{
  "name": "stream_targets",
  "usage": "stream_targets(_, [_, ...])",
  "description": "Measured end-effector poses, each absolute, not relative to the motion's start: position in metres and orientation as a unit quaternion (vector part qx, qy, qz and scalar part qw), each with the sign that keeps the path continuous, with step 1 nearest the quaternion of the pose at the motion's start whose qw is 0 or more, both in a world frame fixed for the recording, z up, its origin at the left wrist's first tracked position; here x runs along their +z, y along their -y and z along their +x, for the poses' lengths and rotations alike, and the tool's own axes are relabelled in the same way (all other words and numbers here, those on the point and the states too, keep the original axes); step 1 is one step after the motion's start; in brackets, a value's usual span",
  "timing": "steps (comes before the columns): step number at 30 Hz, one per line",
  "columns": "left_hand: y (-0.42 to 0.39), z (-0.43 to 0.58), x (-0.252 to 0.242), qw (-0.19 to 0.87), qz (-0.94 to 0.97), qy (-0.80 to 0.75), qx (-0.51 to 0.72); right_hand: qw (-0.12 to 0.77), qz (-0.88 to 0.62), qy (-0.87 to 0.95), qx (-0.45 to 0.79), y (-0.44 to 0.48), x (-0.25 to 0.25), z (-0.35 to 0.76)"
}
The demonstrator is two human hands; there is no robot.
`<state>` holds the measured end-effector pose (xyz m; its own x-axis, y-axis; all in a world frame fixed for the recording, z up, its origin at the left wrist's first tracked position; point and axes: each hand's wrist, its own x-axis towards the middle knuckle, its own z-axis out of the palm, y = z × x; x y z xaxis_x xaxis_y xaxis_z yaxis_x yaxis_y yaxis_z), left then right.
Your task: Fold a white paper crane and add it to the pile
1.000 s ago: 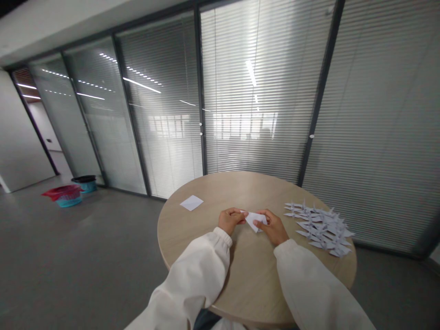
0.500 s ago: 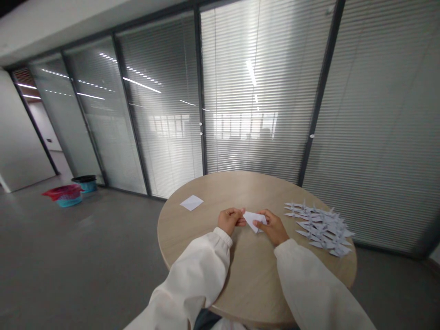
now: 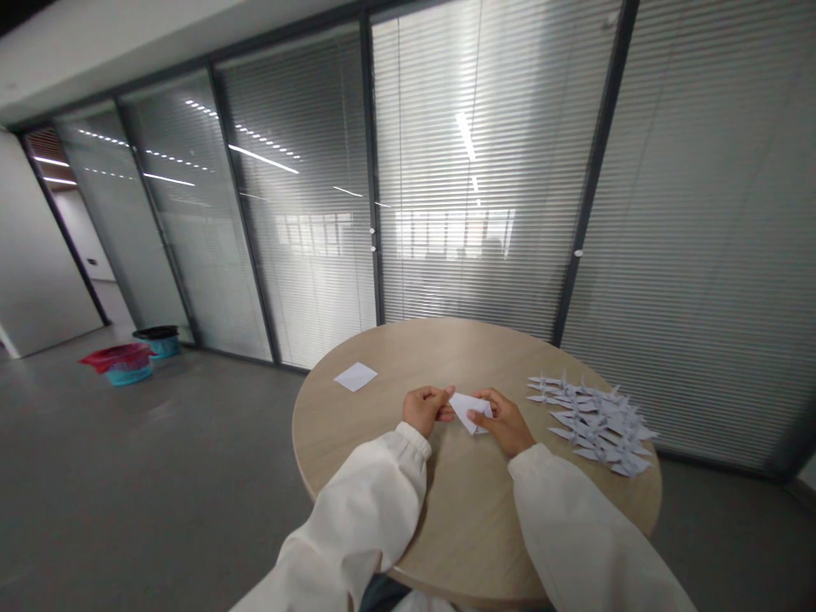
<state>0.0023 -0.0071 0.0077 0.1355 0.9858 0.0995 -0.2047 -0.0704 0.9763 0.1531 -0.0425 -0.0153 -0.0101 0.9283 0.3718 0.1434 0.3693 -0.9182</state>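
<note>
Right hand (image 3: 503, 422) has come nearer the left hand (image 3: 426, 410), both sets of fingers pinching folded white paper (image 3: 470, 413); paper cranes (image 3: 590, 425) lie at three o'clock.

Folded paper (image 3: 470, 414) between both hands (image 3: 424, 410) (image 3: 503, 422)

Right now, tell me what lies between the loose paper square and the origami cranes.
Head view: the left hand and right hand, holding a folded white paper, lie between the paper square and the origami cranes.

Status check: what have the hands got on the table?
Left hand and right hand pinching folded white paper. Paper cranes heaped to the right. Square white sheet on the round wooden table.
</note>
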Motion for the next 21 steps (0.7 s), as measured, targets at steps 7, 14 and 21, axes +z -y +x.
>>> stream_targets(7, [0.0033, 0.0009, 0.0049, 0.571, 0.529, -0.359, 0.514, 0.564, -0.456, 0.605, 0.329, 0.0373, -0.0223, 0.1579])
stream_targets(14, [0.0062, 0.0005, 0.0077, 0.527, 0.552, -0.377, 0.525, 0.554, -0.449, 0.61, 0.345, 0.0362, -0.022, 0.1577])
stream_targets(21, [0.0066, 0.0021, 0.0052, 0.507, 0.569, -0.4, 0.509, 0.548, -0.443, 0.618, 0.349, 0.0373, -0.0215, 0.1569])
